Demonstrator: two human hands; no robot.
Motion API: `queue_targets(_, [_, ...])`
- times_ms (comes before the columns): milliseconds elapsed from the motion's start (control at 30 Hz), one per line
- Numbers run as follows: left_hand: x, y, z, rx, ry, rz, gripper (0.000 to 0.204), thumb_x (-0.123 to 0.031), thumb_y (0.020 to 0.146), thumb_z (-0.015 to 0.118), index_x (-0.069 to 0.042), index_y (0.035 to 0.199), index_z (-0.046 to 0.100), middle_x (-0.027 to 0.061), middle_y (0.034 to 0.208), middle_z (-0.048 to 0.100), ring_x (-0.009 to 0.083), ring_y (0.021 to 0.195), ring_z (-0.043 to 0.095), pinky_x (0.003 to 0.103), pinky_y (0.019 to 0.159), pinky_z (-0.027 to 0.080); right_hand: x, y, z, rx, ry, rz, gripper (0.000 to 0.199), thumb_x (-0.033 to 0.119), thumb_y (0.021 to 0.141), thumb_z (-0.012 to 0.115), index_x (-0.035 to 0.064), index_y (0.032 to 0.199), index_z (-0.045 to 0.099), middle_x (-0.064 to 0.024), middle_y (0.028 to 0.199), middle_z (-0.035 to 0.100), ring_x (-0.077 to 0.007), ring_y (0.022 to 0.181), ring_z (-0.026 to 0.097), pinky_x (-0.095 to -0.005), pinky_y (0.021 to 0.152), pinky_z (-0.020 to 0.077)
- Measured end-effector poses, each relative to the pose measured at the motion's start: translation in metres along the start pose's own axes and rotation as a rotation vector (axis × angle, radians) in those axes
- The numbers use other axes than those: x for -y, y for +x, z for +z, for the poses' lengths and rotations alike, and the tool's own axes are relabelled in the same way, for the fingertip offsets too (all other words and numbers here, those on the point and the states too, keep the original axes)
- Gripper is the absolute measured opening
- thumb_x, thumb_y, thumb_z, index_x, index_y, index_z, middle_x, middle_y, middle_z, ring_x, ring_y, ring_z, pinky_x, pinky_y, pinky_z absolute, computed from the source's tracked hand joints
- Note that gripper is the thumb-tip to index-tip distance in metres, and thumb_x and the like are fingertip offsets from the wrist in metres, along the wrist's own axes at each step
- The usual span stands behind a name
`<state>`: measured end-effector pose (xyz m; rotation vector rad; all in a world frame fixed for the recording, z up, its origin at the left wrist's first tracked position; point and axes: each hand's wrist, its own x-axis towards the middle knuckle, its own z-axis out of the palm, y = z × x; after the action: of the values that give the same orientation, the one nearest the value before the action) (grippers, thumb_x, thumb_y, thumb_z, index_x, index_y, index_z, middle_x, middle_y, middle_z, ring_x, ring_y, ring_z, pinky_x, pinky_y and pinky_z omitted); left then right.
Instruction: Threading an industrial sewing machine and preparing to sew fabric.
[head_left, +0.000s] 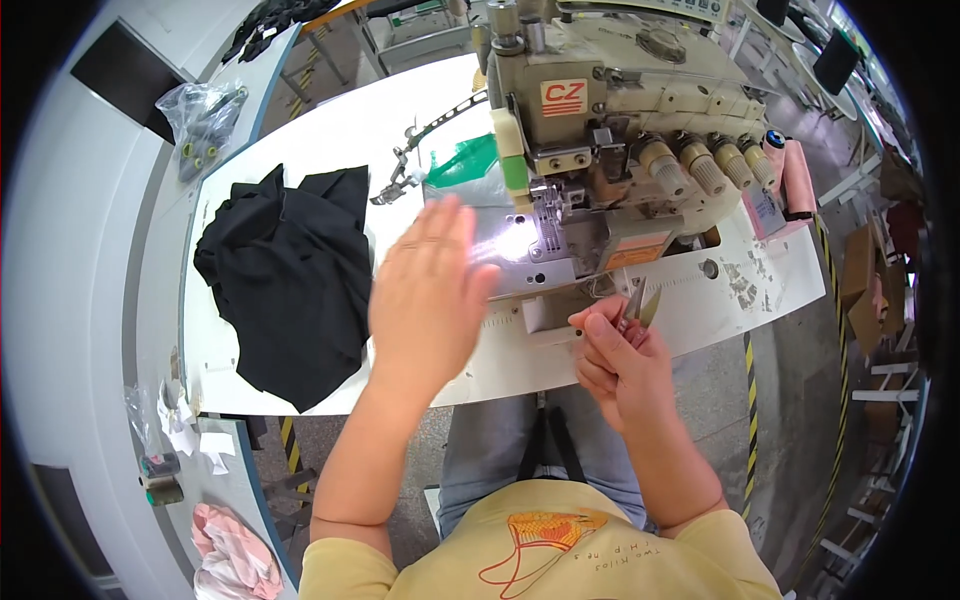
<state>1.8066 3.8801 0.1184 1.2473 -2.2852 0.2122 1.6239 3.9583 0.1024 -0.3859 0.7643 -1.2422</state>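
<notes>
My left hand point(425, 290) hovers flat and open above the white table point(330, 130), blurred, just left of the lit needle plate of a beige industrial sewing machine point(620, 110). It holds nothing. My right hand point(615, 365) is closed around small metal thread snips point(637, 303), blades pointing up, at the table's front edge below the machine's presser foot point(550, 205). A heap of black fabric point(290, 270) lies on the table to the left of my left hand.
A green plastic piece point(462, 160) lies behind the needle area. A clear bag of small parts point(200, 120) sits far left. Pink cloth point(235, 560) and paper scraps point(190, 435) lie on a side surface at lower left. Yellow-black floor tape point(750, 400) runs at right.
</notes>
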Motion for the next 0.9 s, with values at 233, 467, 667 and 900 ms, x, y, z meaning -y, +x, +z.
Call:
queue_targets(233, [-0.033, -0.004, -0.018, -0.044, -0.398, 0.27, 0.028, -0.004, 0.073, 0.06, -0.01, 0.1, 0.063, 0.0061, 0.108, 0.06, 0.0257, 0.105, 0.055, 0.036, 0.089, 0.041, -0.017, -0.011, -0.014, -0.088, -0.629, -0.322, 0.009, 0.011, 0.085, 0.061, 0.0024, 0.086, 0.058, 0.0037, 0.061, 0.046, -0.004, 0.053, 0.035, -0.0182, 0.048, 0.0269])
queue_targets(467, [-0.051, -0.001, -0.016, 0.075, -0.434, 0.357, 0.019, -0.009, 0.066, 0.067, -0.012, 0.084, 0.062, 0.0022, 0.09, 0.059, 0.0212, 0.091, 0.058, 0.036, 0.081, 0.044, 0.001, -0.029, -0.025, -0.075, -0.805, -0.416, 0.006, 0.008, 0.082, 0.062, 0.0028, 0.081, 0.061, 0.0004, 0.062, 0.051, -0.0058, 0.053, 0.04, -0.0205, 0.048, 0.0319])
queue_targets(667, [-0.065, -0.021, -0.008, 0.025, -0.569, 0.12, 0.02, -0.004, 0.061, 0.071, -0.01, 0.077, 0.062, 0.0032, 0.079, 0.056, 0.0208, 0.07, 0.054, 0.031, 0.061, 0.043, 0.015, -0.032, -0.02, -0.004, -0.997, -0.477, 0.006, 0.008, 0.082, 0.063, 0.0028, 0.079, 0.061, -0.0028, 0.065, 0.056, -0.0076, 0.054, 0.045, -0.0214, 0.049, 0.0361])
queue_targets(900, [-0.065, -0.029, -0.012, 0.057, -0.826, -0.315, 0.013, 0.001, 0.069, 0.069, -0.007, 0.078, 0.063, 0.0029, 0.076, 0.056, 0.0129, 0.06, 0.049, 0.023, 0.049, 0.039, 0.015, -0.027, -0.028, -0.137, -0.842, -0.444, 0.008, 0.01, 0.082, 0.062, 0.0028, 0.081, 0.059, 0.0009, 0.065, 0.049, -0.0062, 0.055, 0.038, -0.0207, 0.049, 0.0311])
